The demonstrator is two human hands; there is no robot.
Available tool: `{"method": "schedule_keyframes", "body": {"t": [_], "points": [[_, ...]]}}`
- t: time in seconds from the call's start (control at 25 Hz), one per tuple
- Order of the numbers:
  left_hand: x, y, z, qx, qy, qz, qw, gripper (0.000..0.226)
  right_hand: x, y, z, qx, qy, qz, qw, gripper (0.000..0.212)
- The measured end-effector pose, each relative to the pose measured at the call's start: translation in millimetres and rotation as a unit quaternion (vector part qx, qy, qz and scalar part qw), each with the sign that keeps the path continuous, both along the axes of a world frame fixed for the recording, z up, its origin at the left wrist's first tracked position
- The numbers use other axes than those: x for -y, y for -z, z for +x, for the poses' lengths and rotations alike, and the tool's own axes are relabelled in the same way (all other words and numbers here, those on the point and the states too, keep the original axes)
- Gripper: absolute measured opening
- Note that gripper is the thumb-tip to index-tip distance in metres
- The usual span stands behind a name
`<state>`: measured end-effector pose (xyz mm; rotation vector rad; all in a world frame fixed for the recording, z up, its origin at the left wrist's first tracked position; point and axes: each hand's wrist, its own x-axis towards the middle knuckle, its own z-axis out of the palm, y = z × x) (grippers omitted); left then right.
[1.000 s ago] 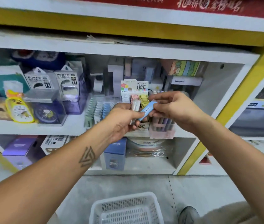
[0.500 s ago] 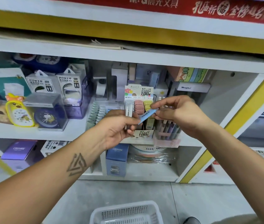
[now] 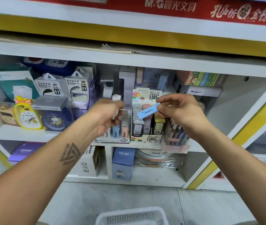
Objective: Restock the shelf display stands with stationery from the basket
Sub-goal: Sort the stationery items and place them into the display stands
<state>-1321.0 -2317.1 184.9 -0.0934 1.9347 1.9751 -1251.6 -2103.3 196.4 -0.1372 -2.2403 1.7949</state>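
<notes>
Pinched between my right hand's (image 3: 180, 111) thumb and fingers: a slim blue lead case (image 3: 149, 110), held slantwise at frame centre, its free end pointing lower left. It hangs in front of the lead display stand (image 3: 147, 125), over the upper rows of cases, whether touching them I cannot tell.

Left hand (image 3: 108, 114) sits centre-left, motion-blurred. Fingers curled round something white (image 3: 116, 97) that sticks up above the knuckles; too smeared for me to name. Forearm with a triangle tattoo (image 3: 69, 153) runs down to the lower left corner.

Stand: printed card header reading 0.7 HB and 100, rows of small lead cases in grey, pink and yellow-green, on the middle shelf (image 3: 31, 133) at centre. Just left of it, a second stand (image 3: 117, 133) with blue and pink pieces, price disc 28 at its front. Just right, a clear tub of pastel pens (image 3: 175, 135), partly behind my right wrist.

Left part of the shelf: yellow duck clock (image 3: 27, 115), dark blue clock (image 3: 53, 121) in a clear box, two power bank boxes (image 3: 64, 88) behind.

Lower shelf: blue CRUHRE box (image 3: 123, 163), purple CRUHRE box (image 3: 25, 151) at left.

White plastic basket (image 3: 132, 215) on the floor, bottom centre, only its far rim in frame; contents not visible to me.
</notes>
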Motion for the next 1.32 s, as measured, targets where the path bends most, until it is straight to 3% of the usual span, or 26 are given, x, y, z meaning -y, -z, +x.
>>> {"method": "schedule_keyframes", "body": {"t": [0.12,0.2,0.44,0.6,0.68,0.8,1.12,1.32], "points": [[31,-2,-21,-0.014,-0.051,-0.030,0.998,0.016,16,4,-12,-0.015,0.021,0.052,0.998,0.015],[41,2,-25,-0.044,-0.035,-0.098,0.994,0.019,27,9,-23,-0.035,0.044,0.163,0.985,0.018],[48,12,-31,-0.128,0.008,-0.215,0.968,0.007,70,15,-65,-0.108,0.050,0.443,0.888,0.012],[49,13,-31,-0.206,0.073,-0.353,0.910,0.002,95,21,-97,-0.073,0.006,0.577,0.813,0.014],[48,12,-29,-0.225,0.105,-0.413,0.876,0.013,106,25,-107,-0.043,-0.023,0.624,0.780,0.017],[44,12,-26,-0.231,0.134,-0.453,0.851,0.010,113,30,-115,-0.012,-0.056,0.663,0.747,0.021],[45,10,-29,-0.205,0.135,-0.445,0.861,0.008,114,25,-122,0.027,-0.075,0.618,0.782,0.029],[55,12,-32,-0.166,0.108,-0.331,0.923,0.008,105,29,-124,0.043,-0.058,0.605,0.793,0.026]]}}
